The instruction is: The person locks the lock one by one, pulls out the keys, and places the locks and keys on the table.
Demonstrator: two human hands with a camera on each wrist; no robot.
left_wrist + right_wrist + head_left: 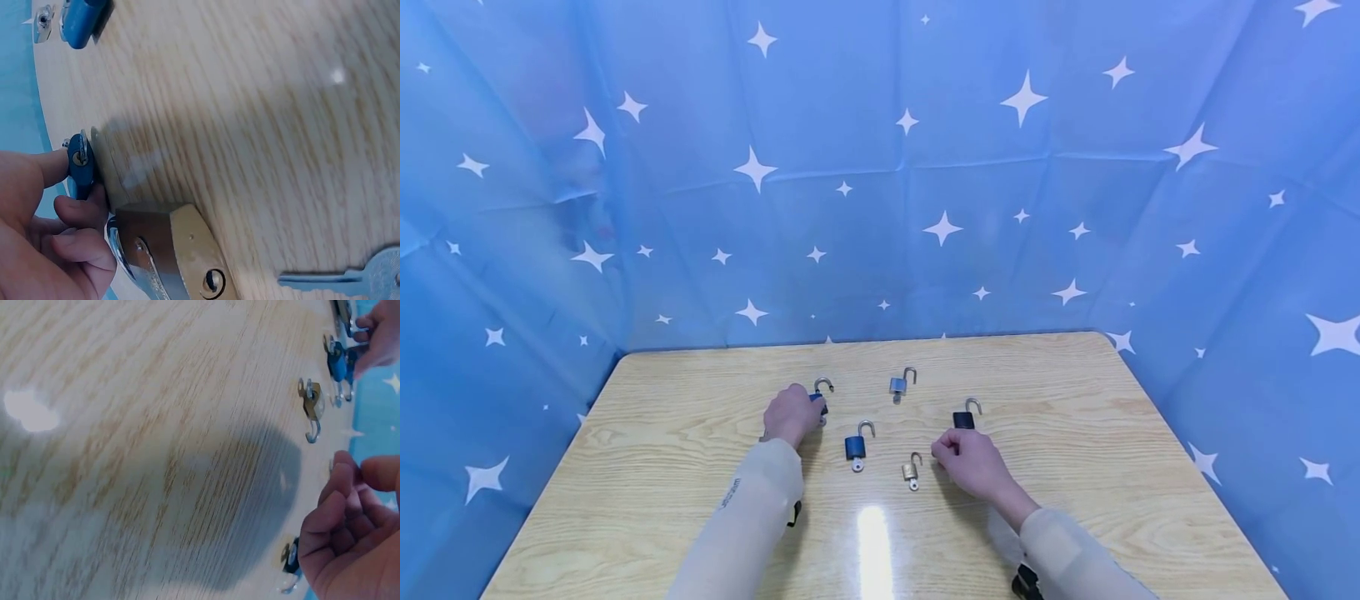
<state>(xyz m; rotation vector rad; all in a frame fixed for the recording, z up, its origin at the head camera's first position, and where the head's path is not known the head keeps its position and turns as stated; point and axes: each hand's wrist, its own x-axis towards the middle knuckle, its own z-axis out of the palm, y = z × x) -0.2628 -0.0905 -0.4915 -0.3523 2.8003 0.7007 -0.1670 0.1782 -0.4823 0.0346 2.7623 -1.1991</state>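
My left hand point(792, 414) pinches a small blue padlock point(81, 165) between thumb and fingers; its shackle is raised and its keyhole end faces the left wrist camera. Close beside those fingers lies a brown and brass padlock point(150, 244), mostly hidden by the hand in the head view. A loose key point(369, 275) lies near it. My right hand point(973, 462) hovers just in front of a black padlock point(963, 419), its fingers loosely curled and the thumb near the fingertips. No object shows in its grasp.
Between the hands are a larger blue padlock point(855, 447) and a small brass padlock point(910, 472), both with open shackles and keys. A silver-blue padlock point(898, 386) lies farther back. The wooden table point(647, 500) meets a blue star-patterned curtain point(850, 208).
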